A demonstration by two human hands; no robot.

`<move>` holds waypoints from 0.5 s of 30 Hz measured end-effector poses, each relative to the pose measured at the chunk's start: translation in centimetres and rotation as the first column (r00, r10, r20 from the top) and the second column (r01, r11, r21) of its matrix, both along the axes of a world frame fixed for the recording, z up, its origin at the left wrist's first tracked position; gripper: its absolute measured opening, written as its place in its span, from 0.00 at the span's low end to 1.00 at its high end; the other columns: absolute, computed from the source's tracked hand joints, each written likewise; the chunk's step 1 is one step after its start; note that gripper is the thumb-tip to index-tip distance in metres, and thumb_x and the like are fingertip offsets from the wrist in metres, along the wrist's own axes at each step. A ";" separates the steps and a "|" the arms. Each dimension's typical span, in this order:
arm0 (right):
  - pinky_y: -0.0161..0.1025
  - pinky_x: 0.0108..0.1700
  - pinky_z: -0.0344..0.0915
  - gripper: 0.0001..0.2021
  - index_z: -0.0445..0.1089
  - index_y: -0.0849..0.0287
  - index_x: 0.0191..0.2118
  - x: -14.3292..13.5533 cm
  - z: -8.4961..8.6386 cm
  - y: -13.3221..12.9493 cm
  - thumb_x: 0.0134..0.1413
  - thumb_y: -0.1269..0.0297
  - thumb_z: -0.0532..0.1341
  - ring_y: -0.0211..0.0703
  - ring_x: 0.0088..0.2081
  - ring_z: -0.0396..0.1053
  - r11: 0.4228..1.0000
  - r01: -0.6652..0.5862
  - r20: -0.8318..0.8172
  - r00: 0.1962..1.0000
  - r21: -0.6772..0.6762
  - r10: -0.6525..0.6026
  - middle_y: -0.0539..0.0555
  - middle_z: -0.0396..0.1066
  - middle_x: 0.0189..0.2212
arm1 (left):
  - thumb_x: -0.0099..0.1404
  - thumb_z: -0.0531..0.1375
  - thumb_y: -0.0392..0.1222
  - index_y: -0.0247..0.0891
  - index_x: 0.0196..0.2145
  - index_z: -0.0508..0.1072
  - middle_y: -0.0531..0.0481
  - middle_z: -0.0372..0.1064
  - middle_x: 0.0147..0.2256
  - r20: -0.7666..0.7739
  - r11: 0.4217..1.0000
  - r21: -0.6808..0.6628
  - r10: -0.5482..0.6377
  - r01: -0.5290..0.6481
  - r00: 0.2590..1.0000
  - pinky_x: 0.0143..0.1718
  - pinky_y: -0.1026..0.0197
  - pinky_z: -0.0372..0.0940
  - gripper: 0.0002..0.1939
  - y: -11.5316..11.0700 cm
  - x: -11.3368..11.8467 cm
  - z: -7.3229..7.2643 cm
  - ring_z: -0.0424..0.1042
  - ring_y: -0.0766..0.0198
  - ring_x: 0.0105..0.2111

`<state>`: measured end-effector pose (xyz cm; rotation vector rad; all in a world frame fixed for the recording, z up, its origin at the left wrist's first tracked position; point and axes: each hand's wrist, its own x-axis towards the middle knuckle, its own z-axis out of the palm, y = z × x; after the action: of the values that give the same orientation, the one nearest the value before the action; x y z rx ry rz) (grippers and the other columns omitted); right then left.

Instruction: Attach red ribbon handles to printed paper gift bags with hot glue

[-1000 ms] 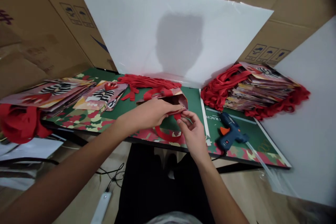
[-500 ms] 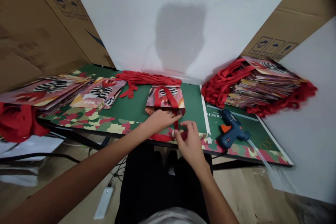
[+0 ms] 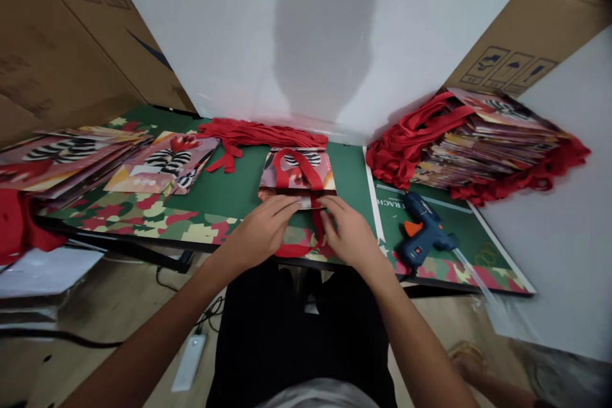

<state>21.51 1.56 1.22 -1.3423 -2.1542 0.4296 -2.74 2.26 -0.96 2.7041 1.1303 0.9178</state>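
A small printed paper bag (image 3: 299, 180) with a pink, striped design lies in front of me. A red ribbon loop (image 3: 313, 173) rests across it, and another red ribbon (image 3: 296, 250) trails from its near edge to the table's front. At the left of that near edge, my left hand (image 3: 265, 226) is closed with its fingertips on the bag's folded rim. My right hand (image 3: 351, 233) pinches the rim's right corner beside the trailing ribbon. Fingers partly hide the rim and the bag's opening.
Right of the bag lies a blue glue gun (image 3: 423, 229) with an orange trigger. A tall bag stack (image 3: 492, 140) with red ribbons stands behind it. More bags (image 3: 165, 162) lie left, and a ribbon bundle (image 3: 272, 135) lies along the white board (image 3: 229, 32). A foot (image 3: 471, 357) shows lower right.
My left hand has drawn back from the ribbon to the rim's left part. My right hand has moved up from the trailing ribbon to the rim. A foot has appeared lower right.
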 end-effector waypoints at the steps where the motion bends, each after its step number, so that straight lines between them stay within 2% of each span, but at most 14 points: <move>1: 0.50 0.60 0.72 0.19 0.72 0.58 0.63 -0.1 0.1 0.5 0.75 0.70 0.52 0.56 0.60 0.75 1.000 0.011 0.055 0.998 -0.021 -0.010 0.60 0.74 0.64 | 0.78 0.50 0.31 0.36 0.60 0.74 0.39 0.76 0.59 0.088 0.998 -0.007 0.060 -0.060 0.994 0.67 0.46 0.66 0.20 -0.8 -0.6 -0.3 0.73 0.55 0.61; 3: 0.48 0.56 0.74 0.20 0.72 0.57 0.65 -0.5 0.3 1.2 0.76 0.69 0.52 0.57 0.58 0.77 0.997 0.052 0.166 0.985 -0.061 -0.041 0.59 0.73 0.65 | 0.80 0.52 0.35 0.37 0.55 0.76 0.41 0.78 0.52 0.223 0.981 -0.049 0.191 -0.185 0.956 0.60 0.50 0.70 0.15 -2.3 -1.5 -1.1 0.76 0.56 0.55; 4: 0.48 0.54 0.74 0.20 0.72 0.57 0.66 -0.6 0.3 1.5 0.76 0.68 0.52 0.57 0.58 0.78 0.995 0.065 0.216 0.975 -0.081 -0.046 0.58 0.73 0.66 | 0.80 0.52 0.37 0.38 0.54 0.77 0.41 0.79 0.52 0.222 0.979 -0.074 0.200 -0.188 0.954 0.59 0.51 0.71 0.14 -3.0 -1.7 -1.6 0.76 0.56 0.55; 9: 0.44 0.51 0.74 0.19 0.74 0.55 0.64 -1.3 -0.1 2.4 0.79 0.64 0.52 0.54 0.55 0.79 0.986 0.088 0.355 0.934 -0.139 -0.034 0.55 0.74 0.66 | 0.82 0.50 0.42 0.38 0.61 0.75 0.40 0.74 0.63 -0.040 0.967 -0.128 0.216 -0.220 0.975 0.66 0.40 0.62 0.19 -4.5 -1.0 -3.7 0.72 0.48 0.64; 15: 0.44 0.54 0.72 0.17 0.76 0.58 0.61 -1.4 -0.7 2.6 0.76 0.67 0.56 0.53 0.56 0.77 0.988 0.037 0.361 0.932 -0.150 0.020 0.57 0.76 0.62 | 0.84 0.49 0.46 0.35 0.70 0.66 0.39 0.67 0.70 -0.123 0.950 -0.167 0.247 -0.265 0.961 0.68 0.43 0.56 0.25 -5.2 0.6 -3.7 0.65 0.49 0.70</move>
<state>20.07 4.17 0.56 -1.6221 -2.4521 0.3746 -2.19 -2.93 -4.68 2.5211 1.5334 0.6713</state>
